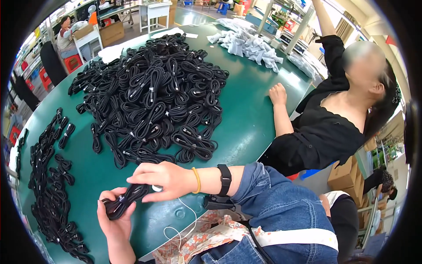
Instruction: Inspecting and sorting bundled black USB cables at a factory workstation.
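Note:
Between my two hands, above the near edge of the green table, is a coiled black cable bundle (125, 200). My left hand (115, 215) is closed around its lower left end, the thumb on one side and fingers on the other. From the right, my right hand (160, 179) grips the upper end of the same bundle, fingers bent over it. A small white round object (157, 188) shows by the right palm; what it is I cannot tell. Just beyond my hands lies a big pile of similar black cable bundles (151, 90).
A long row of black cable bundles (48, 185) runs along the table's left side. Plastic-wrapped packs (250, 44) lie at the far right of the green table (246, 110). A person in black (321, 123) sits at the right, one hand on the tabletop. A thin white cord (194, 215) hangs near me.

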{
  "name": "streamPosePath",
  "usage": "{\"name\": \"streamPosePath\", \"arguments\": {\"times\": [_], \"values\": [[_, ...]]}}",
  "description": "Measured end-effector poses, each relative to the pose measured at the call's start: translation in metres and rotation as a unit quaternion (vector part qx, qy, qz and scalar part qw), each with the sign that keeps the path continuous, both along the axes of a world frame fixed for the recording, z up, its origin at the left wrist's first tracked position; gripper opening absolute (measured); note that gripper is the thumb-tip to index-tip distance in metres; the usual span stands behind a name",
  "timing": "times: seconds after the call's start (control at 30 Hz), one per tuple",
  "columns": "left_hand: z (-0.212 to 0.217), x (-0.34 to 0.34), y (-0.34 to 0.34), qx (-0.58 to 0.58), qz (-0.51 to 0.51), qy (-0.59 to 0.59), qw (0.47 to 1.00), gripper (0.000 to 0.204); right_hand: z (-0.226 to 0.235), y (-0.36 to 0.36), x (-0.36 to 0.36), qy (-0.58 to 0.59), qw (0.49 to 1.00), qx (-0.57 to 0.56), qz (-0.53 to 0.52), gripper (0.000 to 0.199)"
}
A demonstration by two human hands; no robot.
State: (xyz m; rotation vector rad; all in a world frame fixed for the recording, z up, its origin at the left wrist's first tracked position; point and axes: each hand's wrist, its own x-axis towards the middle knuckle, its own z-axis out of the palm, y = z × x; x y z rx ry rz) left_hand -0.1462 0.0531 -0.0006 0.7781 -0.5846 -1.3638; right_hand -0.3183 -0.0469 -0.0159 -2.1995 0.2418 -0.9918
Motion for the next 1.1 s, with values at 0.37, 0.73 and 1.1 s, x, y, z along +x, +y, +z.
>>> {"name": "streamPosePath", "arguments": {"times": [0.37, 0.73, 1.1], "values": [[-0.025, 0.006, -0.007, -0.068, -0.001, -0.090, 0.994, 0.049, 0.009, 0.000, -0.008, 0.017, 0.999, -0.035, -0.033, 0.049], [-0.033, 0.017, -0.004, -0.219, -0.031, -0.220, 0.950, 0.046, 0.005, 0.008, -0.018, 0.018, 0.999, -0.034, 0.000, 0.061], [-0.040, 0.011, -0.009, -0.266, 0.012, -0.224, 0.937, 0.053, -0.001, 0.010, -0.012, 0.000, 0.997, -0.072, -0.041, 0.054]]}}
